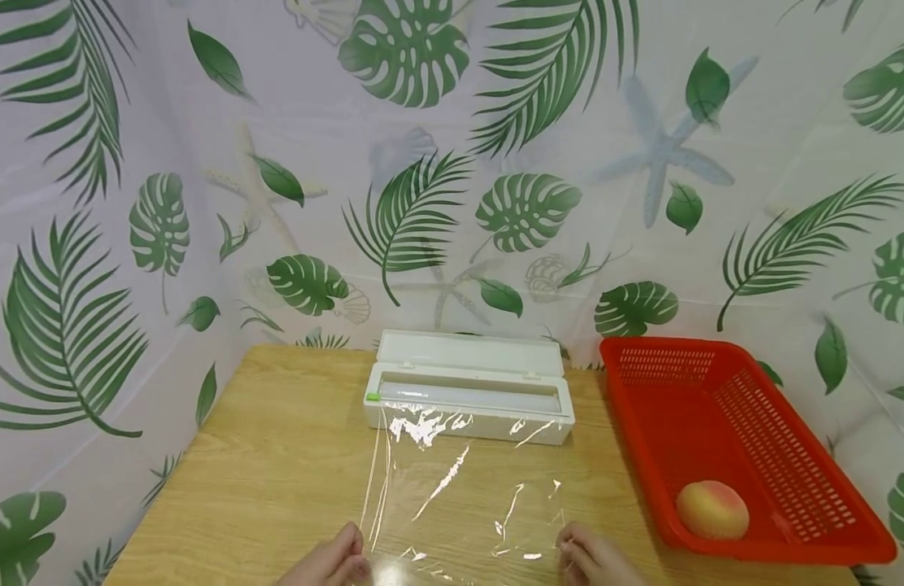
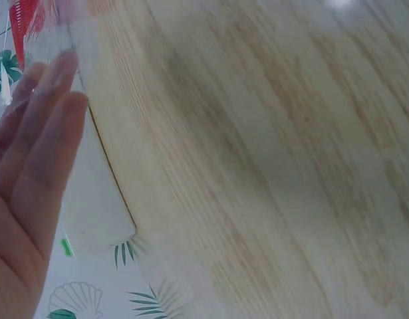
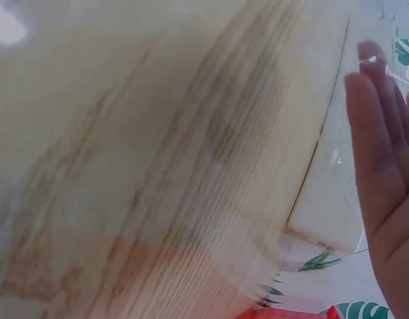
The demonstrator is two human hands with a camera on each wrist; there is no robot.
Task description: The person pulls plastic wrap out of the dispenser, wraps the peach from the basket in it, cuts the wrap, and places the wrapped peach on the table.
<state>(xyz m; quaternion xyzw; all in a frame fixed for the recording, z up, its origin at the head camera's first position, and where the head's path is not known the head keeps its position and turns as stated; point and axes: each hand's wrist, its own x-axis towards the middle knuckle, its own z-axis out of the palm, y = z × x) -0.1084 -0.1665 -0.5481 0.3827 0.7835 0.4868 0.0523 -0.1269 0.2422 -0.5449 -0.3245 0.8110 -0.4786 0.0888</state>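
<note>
A sheet of clear plastic wrap (image 1: 452, 488) stretches toward me from a white dispenser box (image 1: 469, 423), catching bright glints. The box's lid (image 1: 469, 352) is raised at the back, and a roll of wrap (image 1: 466, 396) lies inside. At the left end of the box sits a small green slider (image 1: 374, 397). My left hand (image 1: 334, 558) pinches the near left corner of the sheet. Its near right corner is pinched by my right hand (image 1: 596, 558). Both wrist views show the fingers close over the table, with the box beyond them.
To the right stands a red plastic basket (image 1: 642, 456) with perforated sides. A peach (image 1: 712, 509) lies in its near left corner. The wooden table (image 1: 276, 456) backs onto a leaf-patterned cloth (image 1: 437, 236) that also hangs at both sides.
</note>
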